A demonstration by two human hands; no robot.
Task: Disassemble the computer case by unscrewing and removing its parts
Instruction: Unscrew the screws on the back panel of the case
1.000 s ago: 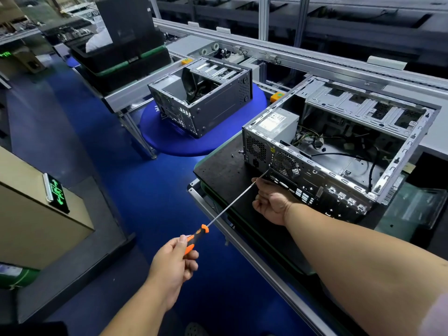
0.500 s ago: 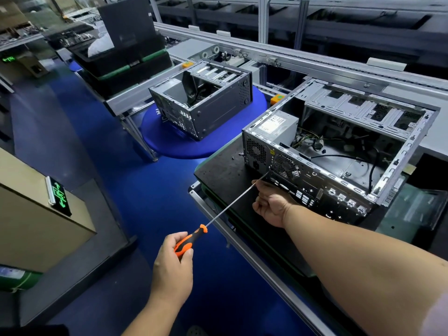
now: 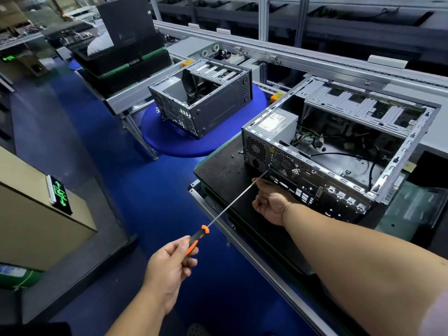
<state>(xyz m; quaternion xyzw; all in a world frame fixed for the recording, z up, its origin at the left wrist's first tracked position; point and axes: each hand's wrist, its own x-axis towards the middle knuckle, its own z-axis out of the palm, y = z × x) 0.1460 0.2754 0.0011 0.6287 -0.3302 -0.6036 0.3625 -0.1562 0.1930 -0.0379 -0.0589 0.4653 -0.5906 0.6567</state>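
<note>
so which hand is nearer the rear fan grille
Right. The right hand sits just below the fan grille, steadying the shaft; the left hand grips the screwdriver handle, well back.

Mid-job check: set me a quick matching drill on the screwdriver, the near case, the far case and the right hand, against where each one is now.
Things:
1. screwdriver
2. near computer case
3. far computer case
4. right hand

Places:
A. on the blue round stand
B. handle gripped by the left hand, tip at the near case's rear panel
C. on the black mat
D. beside the shaft, below the rear fan

Pairs: 1-B, 2-C, 3-A, 4-D
</note>
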